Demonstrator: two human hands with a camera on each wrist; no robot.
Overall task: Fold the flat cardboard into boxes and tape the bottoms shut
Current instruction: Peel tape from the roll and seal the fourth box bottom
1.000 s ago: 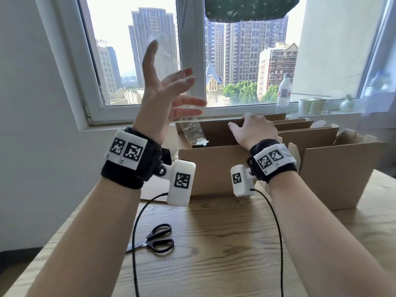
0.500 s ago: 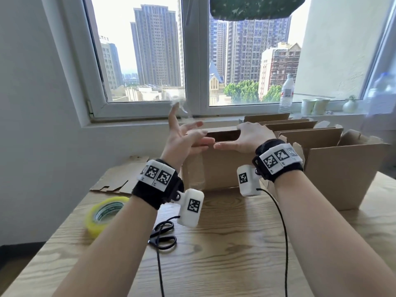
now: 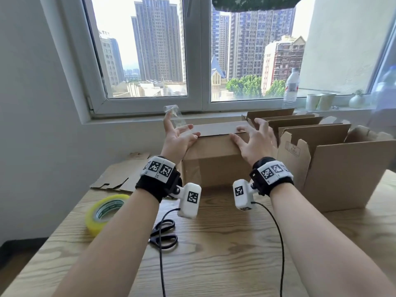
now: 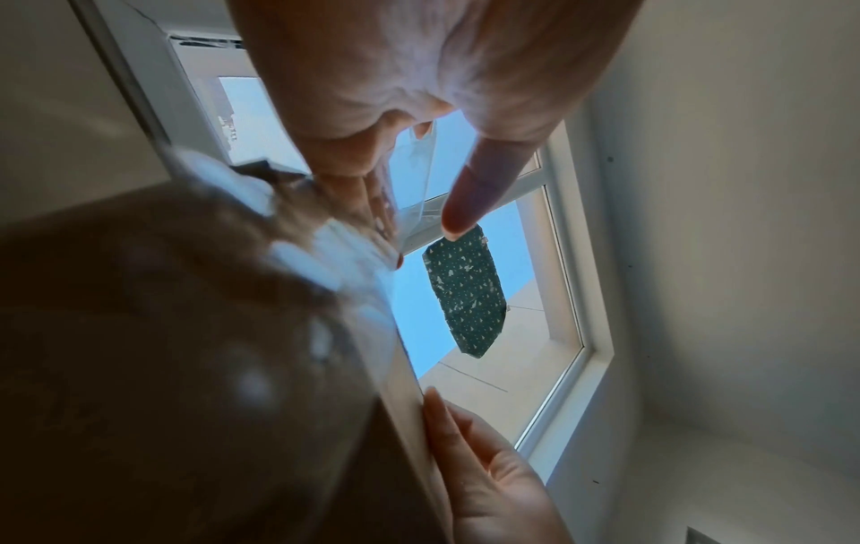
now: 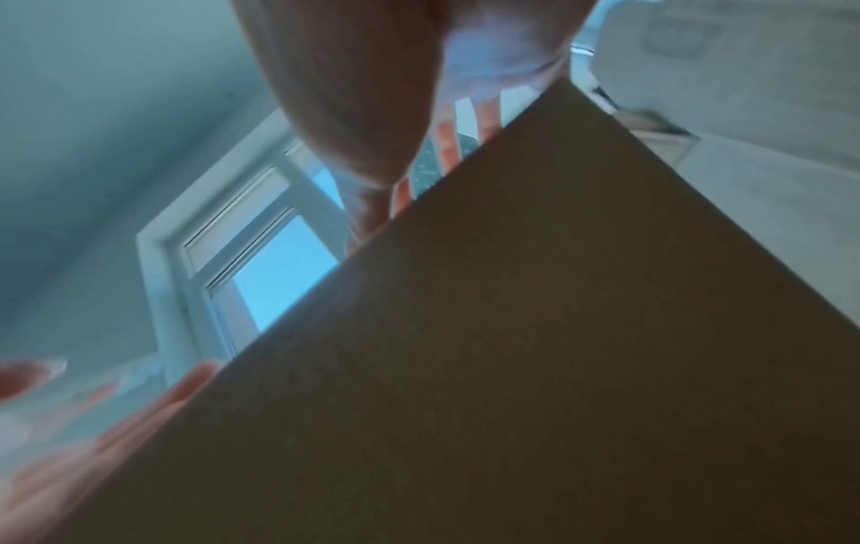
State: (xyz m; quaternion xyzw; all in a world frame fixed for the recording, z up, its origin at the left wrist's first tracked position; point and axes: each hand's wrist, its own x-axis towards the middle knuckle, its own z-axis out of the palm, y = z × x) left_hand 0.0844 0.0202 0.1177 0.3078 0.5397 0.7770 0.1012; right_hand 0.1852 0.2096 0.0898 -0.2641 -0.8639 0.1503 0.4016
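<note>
Wood-grain tabletop (image 3: pixel 214 243) below a white-framed window (image 3: pixel 195 61) with tower blocks outside.

Item: brown cardboard box (image 3: pixel 216 161), upright at mid-tabletop, closed flaps uppermost, long axis running left to right, parallel to the window.

Left hand (image 3: pixel 177 140): at the box's left top edge, fingers (image 3: pixel 186 128) spread and straight, tips touching the flap; a strip of clear tape (image 3: pixel 174 114) clings to the raised index finger. Whether the fingers pinch the strip cannot be told.

Right hand (image 3: pixel 254 142): at the box's right top edge, fingers splayed and slightly bent over the flap, thumb against the front edge, nothing clasped.

Surroundings, relative to the box:
- row of open cardboard boxes (image 3: pixel 334 168), just right, touching or nearly so;
- flat cardboard sheet (image 3: pixel 120 176), left, lying on the tabletop;
- yellow roll of tape (image 3: pixel 105 211), front left;
- black-handled scissors (image 3: pixel 164 234), front, apart;
- clear plastic bottle (image 3: pixel 290 88) and pale cups (image 3: pixel 319 101), behind right on the sill.
</note>
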